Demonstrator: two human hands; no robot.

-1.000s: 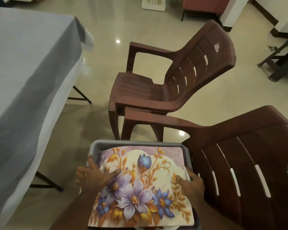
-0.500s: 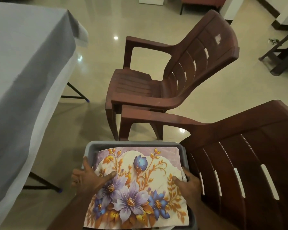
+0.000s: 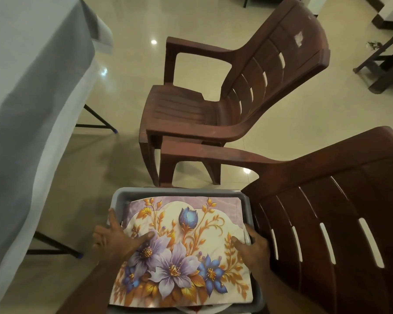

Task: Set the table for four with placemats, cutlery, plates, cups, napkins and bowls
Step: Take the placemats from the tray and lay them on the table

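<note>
Gripping at lower centre: left hand [image 3: 114,240] clasps the left edge of the floral placemat [image 3: 182,248], thumb flat on top, fingers spread over the grey tub [image 3: 132,193] rim. Right hand [image 3: 251,245] curls round the placemat's right edge. Lying atop the tub's hidden contents.

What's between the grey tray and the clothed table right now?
Only bare tiled floor in the head view separates the grey tray from the clothed table.
</note>
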